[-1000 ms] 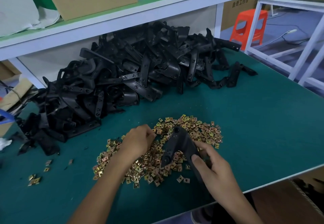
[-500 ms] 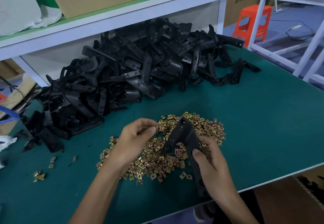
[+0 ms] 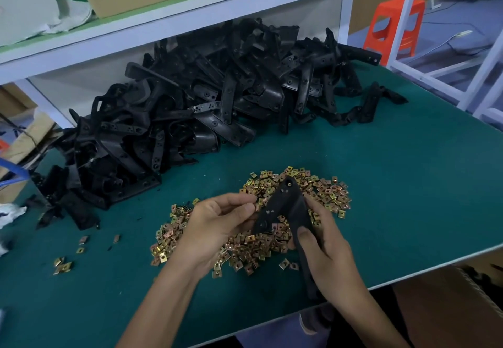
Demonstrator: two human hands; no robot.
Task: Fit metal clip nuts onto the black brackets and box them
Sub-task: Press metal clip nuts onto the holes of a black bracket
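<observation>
In the head view, one second ago your left hand [image 3: 217, 228] was down in the pile [image 3: 321, 192] of brass-coloured nuts, searching. Now it is raised off the pile and has come to the right. Its thumb and forefinger pinch one nut [image 3: 257, 207], which is touching or almost touching the left edge of the bracket [image 3: 288, 206]. Your right hand [image 3: 326, 249] has also lifted the bracket a little higher and turned it more towards you. Its fingers [image 3: 304, 234] are closed around the long lower arm, with the thumb lying on top. I judge from this that the picking is finished and the fitting begins. The nut must next slide over the edge of the short arm until it sits on a hole, and I cannot tell if it has already started to go on. The bracket is matt black and bent like a V. The corner points away from you and has a round hole, the short arm goes down-left with several small holes, and the long arm passes through your right hand and beyond the near edge of the worktop [image 3: 408, 184]. It hangs just above the pile. Many brackets wait in the heap [image 3: 190, 108] behind, so the task seems far from its end. A cardboard box [image 3: 449, 307] shows below the worktop at the right, perhaps for the finished parts.
</observation>
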